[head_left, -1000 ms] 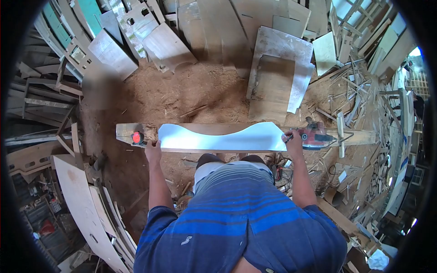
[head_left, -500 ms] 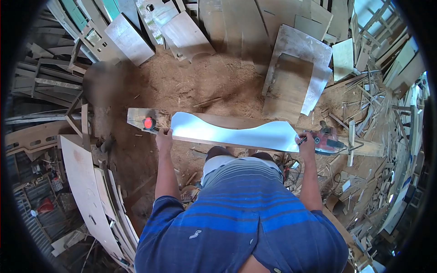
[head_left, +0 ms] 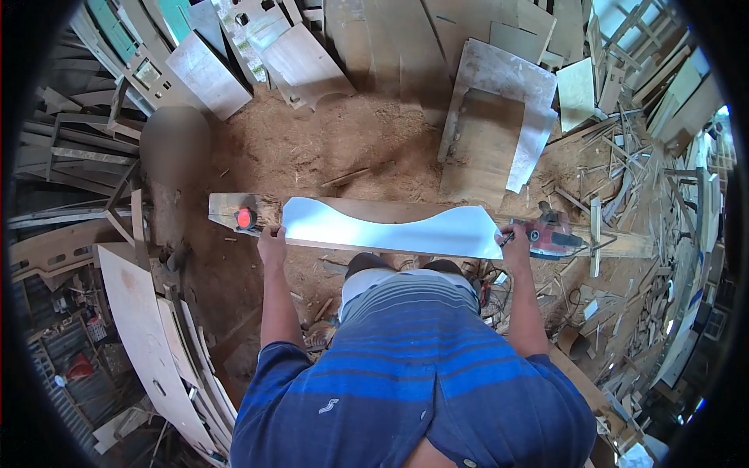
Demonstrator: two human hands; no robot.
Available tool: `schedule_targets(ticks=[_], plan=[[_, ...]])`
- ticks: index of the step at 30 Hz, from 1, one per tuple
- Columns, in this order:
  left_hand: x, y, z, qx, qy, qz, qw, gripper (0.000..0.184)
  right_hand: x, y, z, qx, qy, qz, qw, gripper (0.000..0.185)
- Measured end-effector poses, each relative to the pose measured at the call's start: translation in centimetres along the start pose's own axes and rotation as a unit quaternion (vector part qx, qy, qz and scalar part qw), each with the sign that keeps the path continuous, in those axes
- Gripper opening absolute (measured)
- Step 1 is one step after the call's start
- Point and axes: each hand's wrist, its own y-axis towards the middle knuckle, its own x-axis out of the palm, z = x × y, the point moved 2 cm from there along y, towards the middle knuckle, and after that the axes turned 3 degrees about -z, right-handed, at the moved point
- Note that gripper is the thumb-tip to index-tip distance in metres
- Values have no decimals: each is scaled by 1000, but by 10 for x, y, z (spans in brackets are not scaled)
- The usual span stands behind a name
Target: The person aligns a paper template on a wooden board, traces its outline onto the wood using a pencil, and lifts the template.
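A white sheet (head_left: 390, 232) with a curved dip along its far edge lies over a brown wooden board (head_left: 390, 209) in front of my body. My left hand (head_left: 271, 246) is closed at the sheet's left end, its fingers pinching the edge. At the opposite end, my right hand (head_left: 516, 248) is closed around a thin dark pen-like stick (head_left: 505, 235), close against the sheet's corner. Just right of that hand sits a red power tool (head_left: 552, 236). A small red-topped black object (head_left: 246, 218) stands on the plank left of my left hand.
Beneath the work runs a long plank (head_left: 624, 243). Sawdust (head_left: 289, 148) covers the ground. Large panels (head_left: 499, 78) lean at the back, and cut boards (head_left: 140, 312) stand at the left. Offcuts (head_left: 624, 171) pile up on the right. A blurred round patch (head_left: 175, 144) is at the left.
The whole view has shifted slightly, so the sheet, plank and tools appear a little further left. Both hands stay at the sheet's ends; the right-hand fingers have turned slightly.
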Motion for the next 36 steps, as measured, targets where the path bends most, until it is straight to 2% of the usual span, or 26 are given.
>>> schedule_targets(ticks=[11,14,17,36], plan=[[3,3,-4,0,-9,-2,1000,24,-7,-8,-20,25,3,-21,999,24],[3,3,-5,4,-5,1,1000,24,-3,-5,-14,26,40,-16,999,23],[5,6,-8,-4,-4,-3,1000,24,-4,-6,-15,8,21,-13,1000,22],[1,3,-1,0,-17,-5,1000,23,-5,-9,-22,37,14,-20,999,24]])
